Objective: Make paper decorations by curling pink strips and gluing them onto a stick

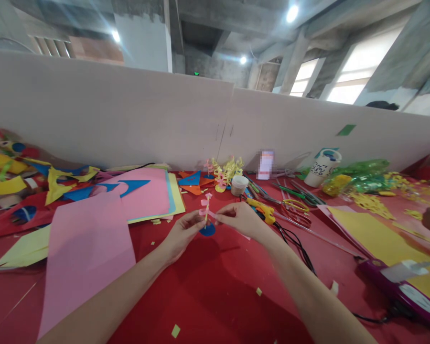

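Grip of the left hand (181, 236) is pinched on a small paper piece (207, 208), at the lower part of its thin yellow stem; the right hand (243, 220) presses fingertips together at its pink strip. This piece is upright between both hands, with a blue round base (208, 231) under it, above the red surface (200, 296). Just beyond stands a small tub (240, 186), beside yellow curled papers (232, 167). A yellow tool (261, 210) lies near the right wrist, large pink sheet (89, 258) to the left, and purple power strip (397, 289) to the right.
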A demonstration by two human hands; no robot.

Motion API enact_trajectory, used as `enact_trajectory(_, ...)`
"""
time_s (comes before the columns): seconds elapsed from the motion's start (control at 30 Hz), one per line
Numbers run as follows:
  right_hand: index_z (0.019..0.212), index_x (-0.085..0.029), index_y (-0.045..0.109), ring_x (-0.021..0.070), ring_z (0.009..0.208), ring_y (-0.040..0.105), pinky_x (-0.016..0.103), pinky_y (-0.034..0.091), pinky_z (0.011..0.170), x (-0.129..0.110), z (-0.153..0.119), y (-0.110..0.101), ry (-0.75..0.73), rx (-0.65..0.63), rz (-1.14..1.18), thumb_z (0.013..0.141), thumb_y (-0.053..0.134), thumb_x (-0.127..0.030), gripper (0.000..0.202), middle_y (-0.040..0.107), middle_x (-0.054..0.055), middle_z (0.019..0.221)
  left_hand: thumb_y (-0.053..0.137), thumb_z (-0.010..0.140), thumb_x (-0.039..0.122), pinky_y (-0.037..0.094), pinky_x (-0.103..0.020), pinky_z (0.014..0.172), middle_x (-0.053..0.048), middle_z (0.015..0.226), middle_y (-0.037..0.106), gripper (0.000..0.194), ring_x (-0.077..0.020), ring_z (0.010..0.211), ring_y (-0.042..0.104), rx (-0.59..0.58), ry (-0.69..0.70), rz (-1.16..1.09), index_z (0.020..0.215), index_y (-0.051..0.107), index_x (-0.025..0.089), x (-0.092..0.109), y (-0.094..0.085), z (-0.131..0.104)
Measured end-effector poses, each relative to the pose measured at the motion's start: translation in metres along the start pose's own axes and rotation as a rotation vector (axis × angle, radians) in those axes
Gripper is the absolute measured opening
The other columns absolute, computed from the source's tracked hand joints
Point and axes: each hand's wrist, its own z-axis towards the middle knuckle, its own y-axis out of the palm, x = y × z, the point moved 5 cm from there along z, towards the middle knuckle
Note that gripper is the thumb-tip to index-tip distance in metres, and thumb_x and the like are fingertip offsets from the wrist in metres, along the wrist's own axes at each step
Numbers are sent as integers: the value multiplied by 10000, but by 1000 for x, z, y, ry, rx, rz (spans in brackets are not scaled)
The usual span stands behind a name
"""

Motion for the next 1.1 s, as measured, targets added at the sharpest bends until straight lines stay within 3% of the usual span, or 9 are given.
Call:
enact_trajectory(0.3,783,-154,700,193,738,655,287,493,698,2,1,0,-33,-21,4,764,552,-327,228,714,48,769,744,634,230,433,-252,777,-2,763,687,207,-118,752,602,23,-40,-39,826,683,182,0,0,-1)
enact_trajectory(0.43,910,-170,674,200,865,636,299,469,775,7,1,-23,-23,118,-192,802,509,-343,262,694,68,951,749,623,234,441,-252,736,-5,739,687,210,-127,724,605,50,-48,-38,814,684,177,2,0,-1)
enact_trajectory(0.5,881,-177,665,202,834,636,298,462,747,17,-3,-46,87,250,-392,810,497,-326,236,695,71,917,745,627,239,445,-262,731,-17,751,689,208,-140,735,609,49,-47,-31,814,684,172,3,0,-1)
enact_trajectory(0.63,892,-152,626,254,859,626,316,448,693,48,-22,-102,452,494,-817,791,513,-367,263,676,120,896,744,627,233,442,-250,736,-23,756,687,167,-138,749,606,56,-66,-15,765,687,158,5,1,-1)
enact_trajectory(0.77,823,-90,649,301,853,630,343,450,662,86,-35,-130,702,379,-962,797,474,-409,365,662,210,878,746,624,225,439,-249,738,-16,737,687,163,-133,741,606,69,-77,-19,760,683,161,7,3,-2)
enact_trajectory(0.87,572,-141,630,272,638,642,328,450,561,106,-38,-130,747,303,-860,768,483,-503,437,634,146,574,747,622,223,439,-242,738,-10,720,684,153,-126,732,606,75,-91,-23,746,684,159,9,4,-3)
enact_trajectory(0.97,382,-201,511,203,413,554,294,411,435,120,-35,-119,701,258,-505,637,634,-500,412,484,39,345,755,609,217,442,-223,725,-1,712,679,153,-115,720,604,77,-106,-35,731,684,157,10,5,-3)
enact_trajectory(1.1,466,-200,537,151,351,485,262,392,367,119,-30,-114,539,380,-113,564,700,-375,259,463,-21,329,773,580,214,453,-219,721,-2,718,682,181,-116,715,609,92,-123,-59,728,686,155,9,3,-3)
